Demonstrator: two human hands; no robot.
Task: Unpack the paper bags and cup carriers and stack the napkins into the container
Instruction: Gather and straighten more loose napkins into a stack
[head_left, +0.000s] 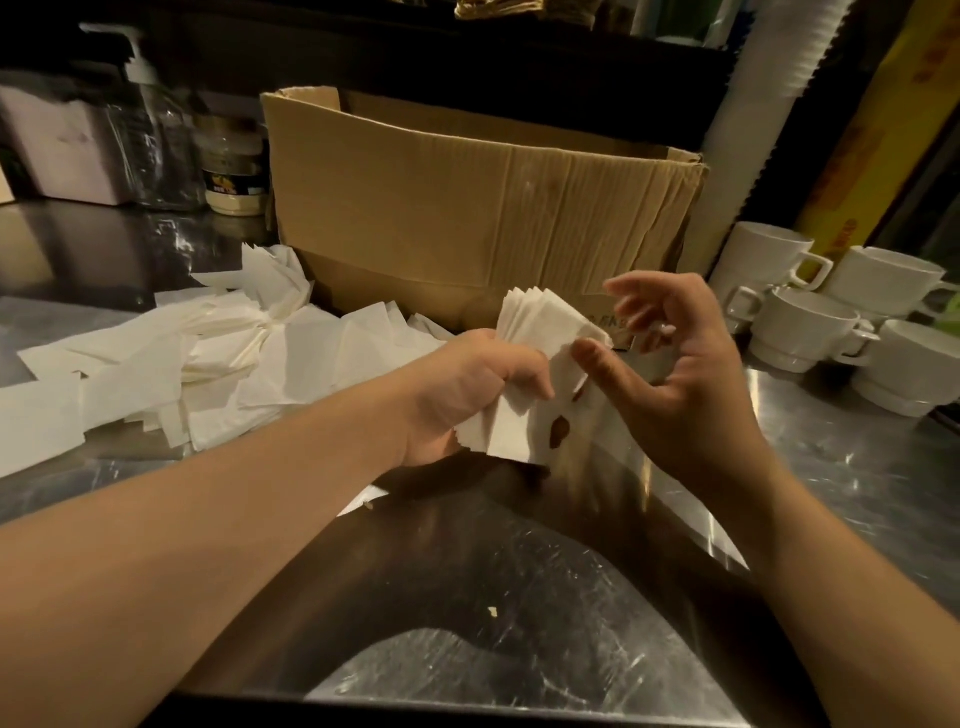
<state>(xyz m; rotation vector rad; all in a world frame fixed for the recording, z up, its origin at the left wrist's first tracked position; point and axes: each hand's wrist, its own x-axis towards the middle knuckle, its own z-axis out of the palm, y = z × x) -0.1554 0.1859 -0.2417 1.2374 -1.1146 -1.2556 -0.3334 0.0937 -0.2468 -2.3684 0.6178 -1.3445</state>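
One box: cardboard box (467, 208), brown, corrugated, creased, open at the top, standing upright at the back of the steel tabletop (519, 597); its contents are hidden behind the front wall.
Left rear containers: pale rectangular container (62, 140), blurred, contents not readable; clear pump bottle (156, 130) beside it; small labelled jar (234, 171) just left of the box, pale contents near its base.
Right rear: white cups (831, 312), several, stacked and clustered, handles showing, on the tabletop right of the box; what they hold cannot be seen.
Far right: tall sleeve of stacked white cups (769, 88) leaning upright behind the box corner.
Napkins, held: bunch of napkins (530, 364), white, thin, layered edges fanned at the top, lower part crumpled, with brown spots on the near face; held above the tabletop, in front of the box.
Napkins, loose: napkin pile (197, 358), white squares scattered and overlapping on the tabletop, left of the hands, reaching the box's left corner.
Left hand (467, 389): fingers curled tight round the bunch, gripping it from the left.
Right hand (670, 364): fingers spread and loosely bent, thumb tip touching the bunch's right edge, other fingers clear of the paper.
Scraps: small paper bit (492, 612) on the near tabletop.
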